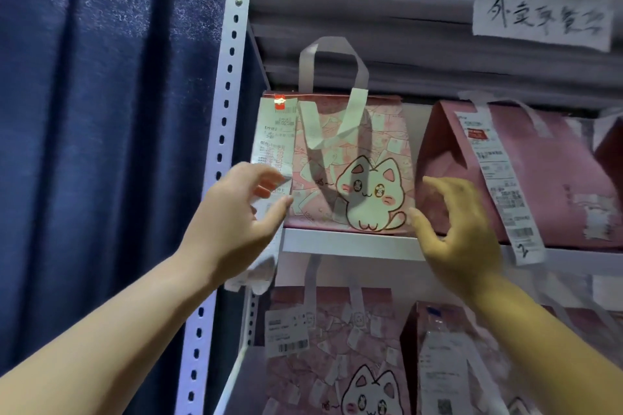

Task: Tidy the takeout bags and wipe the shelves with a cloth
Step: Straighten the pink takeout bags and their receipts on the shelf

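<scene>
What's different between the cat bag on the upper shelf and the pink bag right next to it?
The cat bag shows a cartoon cat on a light pink pattern; the neighbouring bag is darker pink, with no cat showing. The cat bag faces front, one handle loop standing up; the neighbouring bag is turned at an angle, its top folded to a peak. Both stand on the same shelf and carry long receipts.

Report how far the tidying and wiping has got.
Done: the cat bag stands upright at the left end of the upper shelf. In hand: the left hand and right hand flank it, open, apparently squaring it. Left: the plain pink bag beside it sits at an angle; no cloth is in view, so wiping looks unstarted.
</scene>
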A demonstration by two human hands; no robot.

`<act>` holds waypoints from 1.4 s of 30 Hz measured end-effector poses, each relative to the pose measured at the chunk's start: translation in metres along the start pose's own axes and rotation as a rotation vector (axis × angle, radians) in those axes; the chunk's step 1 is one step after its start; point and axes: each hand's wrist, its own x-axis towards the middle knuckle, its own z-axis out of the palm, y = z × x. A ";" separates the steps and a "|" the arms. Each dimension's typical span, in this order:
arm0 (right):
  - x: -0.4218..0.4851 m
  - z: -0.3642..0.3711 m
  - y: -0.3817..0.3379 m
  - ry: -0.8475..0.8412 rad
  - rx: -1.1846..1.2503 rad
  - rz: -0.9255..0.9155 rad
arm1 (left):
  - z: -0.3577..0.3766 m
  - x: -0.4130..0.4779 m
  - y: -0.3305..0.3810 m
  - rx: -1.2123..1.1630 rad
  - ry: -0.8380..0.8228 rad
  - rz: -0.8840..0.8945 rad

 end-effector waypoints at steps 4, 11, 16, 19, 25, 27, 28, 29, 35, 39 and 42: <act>0.007 -0.028 0.013 0.044 -0.045 -0.112 | 0.027 0.005 0.031 -0.040 -0.026 0.029; 0.012 -0.082 0.076 0.056 -0.044 -0.143 | 0.091 0.015 0.094 -0.094 -0.056 0.085; 0.010 -0.112 0.136 0.068 -0.128 -0.045 | 0.148 0.019 0.131 -0.092 -0.044 0.098; 0.007 -0.122 0.168 0.023 -0.223 0.078 | 0.175 0.020 0.148 -0.054 -0.044 0.078; 0.008 -0.127 0.213 -0.167 -0.296 0.352 | 0.207 0.023 0.162 0.006 -0.080 0.008; 0.008 -0.125 0.221 -0.214 -0.238 0.412 | 0.213 0.022 0.161 0.034 -0.077 -0.007; 0.008 -0.124 0.224 -0.227 -0.186 0.436 | 0.215 0.022 0.161 0.042 -0.071 -0.012; 0.008 -0.124 0.225 -0.232 -0.130 0.451 | 0.217 0.021 0.160 0.051 -0.066 -0.013; 0.002 -0.124 0.229 -0.149 -0.050 0.309 | 0.219 0.022 0.154 0.099 -0.041 -0.069; 0.002 -0.124 0.229 -0.133 -0.039 0.275 | 0.217 0.022 0.152 0.119 -0.056 -0.076; 0.001 -0.123 0.229 -0.130 -0.034 0.292 | 0.215 0.022 0.152 0.121 -0.067 -0.077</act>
